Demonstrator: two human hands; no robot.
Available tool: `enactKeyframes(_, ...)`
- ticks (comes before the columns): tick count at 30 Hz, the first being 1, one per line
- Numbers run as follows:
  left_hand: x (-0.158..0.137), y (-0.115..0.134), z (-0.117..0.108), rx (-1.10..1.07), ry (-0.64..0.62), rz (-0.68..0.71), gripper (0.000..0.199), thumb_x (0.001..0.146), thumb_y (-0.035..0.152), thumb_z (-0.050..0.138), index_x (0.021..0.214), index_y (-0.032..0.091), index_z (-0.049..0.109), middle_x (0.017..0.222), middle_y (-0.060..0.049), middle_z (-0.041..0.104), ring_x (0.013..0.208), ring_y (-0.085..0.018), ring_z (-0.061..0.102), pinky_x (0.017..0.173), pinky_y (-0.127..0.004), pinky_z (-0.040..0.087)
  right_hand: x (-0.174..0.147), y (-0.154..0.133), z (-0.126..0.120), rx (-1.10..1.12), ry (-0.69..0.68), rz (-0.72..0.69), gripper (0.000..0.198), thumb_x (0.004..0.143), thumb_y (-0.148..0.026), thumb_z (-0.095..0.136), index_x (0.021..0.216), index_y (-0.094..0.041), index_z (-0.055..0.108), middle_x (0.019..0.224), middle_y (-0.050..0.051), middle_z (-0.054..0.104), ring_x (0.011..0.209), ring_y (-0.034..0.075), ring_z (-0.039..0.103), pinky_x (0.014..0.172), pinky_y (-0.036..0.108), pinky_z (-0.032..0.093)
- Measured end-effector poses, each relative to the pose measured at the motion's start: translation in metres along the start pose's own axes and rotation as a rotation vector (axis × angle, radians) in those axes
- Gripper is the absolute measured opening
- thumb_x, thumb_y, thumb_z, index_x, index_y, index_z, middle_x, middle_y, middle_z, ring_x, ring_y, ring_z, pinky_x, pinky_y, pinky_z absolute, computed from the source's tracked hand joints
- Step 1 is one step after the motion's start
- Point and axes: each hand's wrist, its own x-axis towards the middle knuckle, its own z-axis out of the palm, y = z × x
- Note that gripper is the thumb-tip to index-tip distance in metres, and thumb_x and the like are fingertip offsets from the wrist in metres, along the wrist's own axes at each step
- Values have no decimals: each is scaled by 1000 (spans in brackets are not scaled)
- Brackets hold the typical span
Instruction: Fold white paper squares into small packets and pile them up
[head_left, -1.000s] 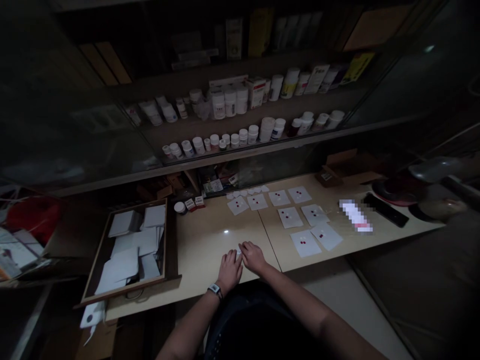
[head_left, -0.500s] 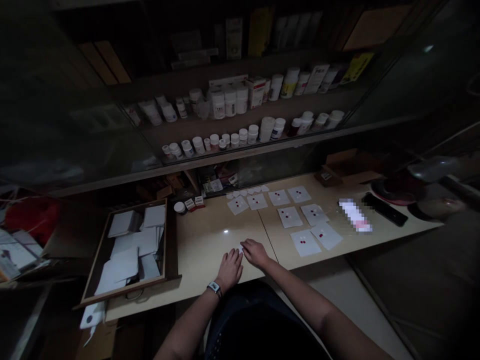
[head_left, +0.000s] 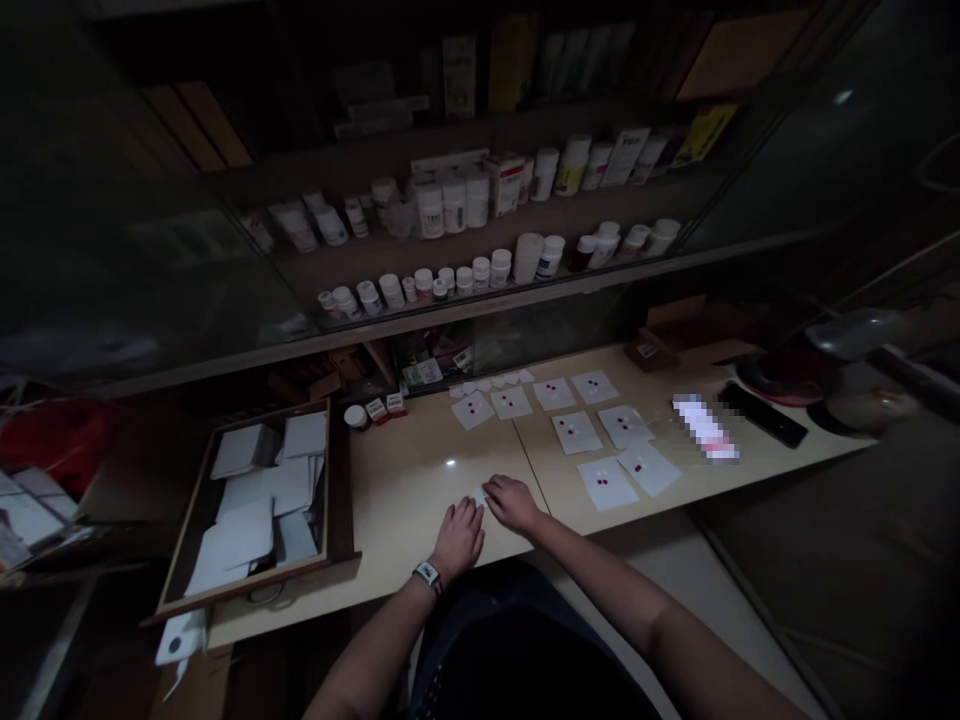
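Close to the table's front edge, my left hand and my right hand come together over a small white piece of paper. It looks folded, and fingers cover most of it. My left fingers press on its left side, while my right fingers curl in at its right. To the right and behind lie several white paper squares bearing red and white pills; one such paper square is nearest my right hand. A row of small folded paper packets runs along the back of the table.
An open drawer of white papers juts out at the left. A white-capped jar and small boxes stand behind my hands. Phones and a cardboard box are on the right. Shelves above carry several medicine bottles.
The view has shifted slightly. My right hand has drawn a little away from my left, showing more of the white paper between them.
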Motion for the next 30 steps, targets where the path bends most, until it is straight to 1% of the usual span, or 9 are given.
enactKeyframes(3,0,0,-2,-1,0,0,48,92,29,38,137,13,39,138,-15,44,131,-29,33,104,-47,32,6,-8,1,31,18,139,23,89,-27,49,105,-19,63,102,7,62,93,18,57,78,26,41)
enactKeyframes(4,0,1,-2,-2,-1,-3,48,92,29,38,137,13,39,138,-15,44,131,-29,33,104,-47,32,8,-8,2,27,15,141,22,90,-26,48,103,-18,63,101,7,62,92,18,57,77,26,41)
enactKeyframes(9,4,3,-2,-13,-14,-19,48,92,28,38,136,12,41,137,-17,45,131,-29,34,104,-47,33,7,-4,9,-65,-70,-1,20,92,-23,47,93,-16,65,96,9,64,86,19,58,73,27,41)
enactKeyframes(15,6,7,-2,-30,-17,-28,48,91,28,38,136,11,40,137,-17,45,133,-29,32,104,-46,35,8,-6,19,-62,-64,84,22,93,-20,43,93,-15,65,94,9,64,84,18,58,73,26,43)
enactKeyframes(17,6,8,-3,-22,-25,-27,48,92,28,37,136,10,41,138,-17,44,133,-29,32,104,-45,36,7,-6,19,-41,-42,89,23,93,-20,42,98,-15,64,96,9,63,85,17,58,74,26,43)
enactKeyframes(19,7,9,-5,-9,-32,-31,48,92,27,37,135,8,41,138,-18,44,133,-29,33,104,-44,36,5,-3,17,-25,-16,25,26,92,-19,44,112,-16,61,104,9,62,92,18,57,76,26,43)
enactKeyframes(22,7,7,-4,11,-41,-22,48,91,27,38,134,8,42,136,-18,46,132,-29,34,103,-43,37,0,4,9,-59,-19,-132,39,90,-18,46,129,-20,51,116,10,58,102,21,53,80,29,43)
enactKeyframes(25,7,4,-3,28,-44,4,48,91,28,38,135,10,41,136,-17,46,132,-29,34,102,-44,38,-2,10,3,-123,-60,-206,39,91,-18,45,129,-20,51,120,12,57,102,22,52,80,32,43)
enactKeyframes(30,6,0,-3,38,-61,39,49,90,28,37,136,9,40,137,-19,45,132,-30,33,101,-47,38,-2,15,6,-160,-72,-230,40,91,-15,44,130,-19,49,126,14,54,106,23,51,84,35,41)
